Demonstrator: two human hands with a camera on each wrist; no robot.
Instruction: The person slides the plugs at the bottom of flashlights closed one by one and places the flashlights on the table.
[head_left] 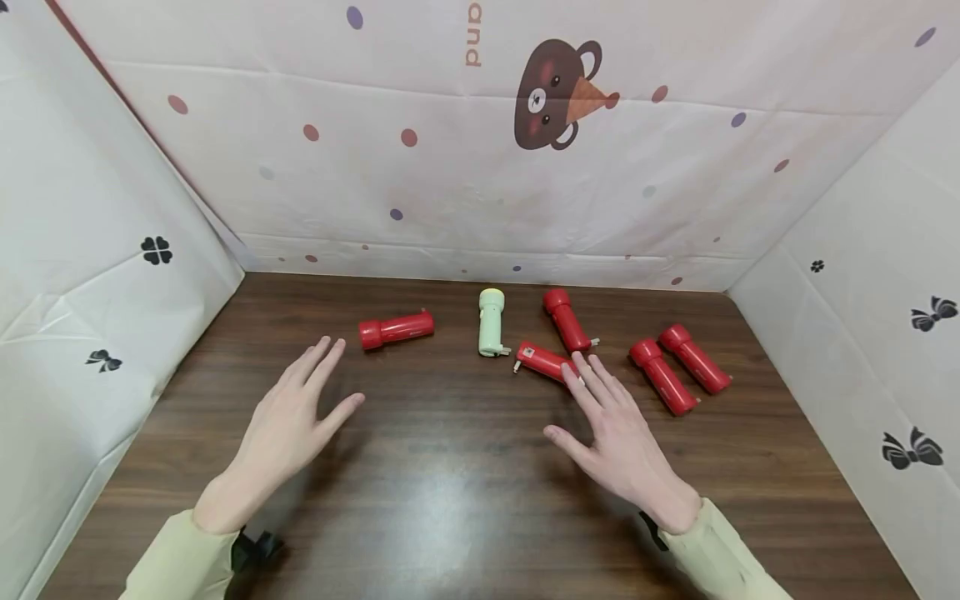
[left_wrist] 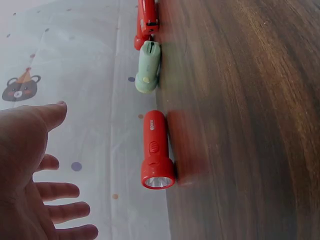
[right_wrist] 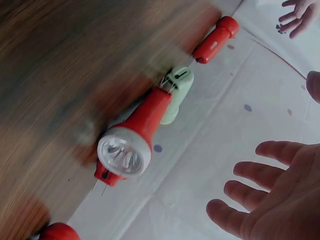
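Red flashlight (head_left: 542, 360) — lens end partly behind right hand (head_left: 617, 437).

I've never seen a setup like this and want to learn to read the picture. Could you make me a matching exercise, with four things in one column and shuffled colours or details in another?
Going by the head camera's view:

1. Flashlight farthest left
2. Second flashlight from the left
3. Tabletop
4. Bear print

A. Dark brown with wood grain
B. Pale green
C. Has an orange hat
D. Red, with its wide end towards the left

Right pairs: 1-D; 2-B; 3-A; 4-C
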